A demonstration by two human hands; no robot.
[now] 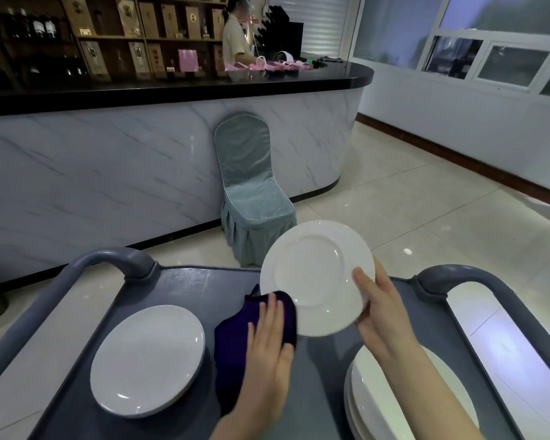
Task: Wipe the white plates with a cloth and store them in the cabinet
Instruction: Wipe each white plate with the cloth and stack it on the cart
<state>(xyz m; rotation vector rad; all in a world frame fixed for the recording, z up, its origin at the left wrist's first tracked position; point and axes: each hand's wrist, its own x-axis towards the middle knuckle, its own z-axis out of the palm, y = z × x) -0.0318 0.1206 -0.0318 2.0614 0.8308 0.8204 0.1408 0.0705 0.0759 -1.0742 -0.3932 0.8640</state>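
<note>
My right hand [380, 308] grips a white plate [315, 274] by its right rim, holding it tilted above the grey cart [185, 281]. My left hand [269, 341] lies flat on a dark purple cloth [235, 338], pressing it against the lower left edge of that plate. A single white plate [148, 360] rests on the cart at the left. A stack of white plates [381, 408] sits at the lower right, partly hidden by my right forearm.
The cart has raised grey handles at left [108, 258] and right [464, 274]. A blue-covered chair [251, 192] stands ahead against a marble-fronted bar counter [108, 173]. A person stands behind the counter [235, 39]. Tiled floor stretches to the right.
</note>
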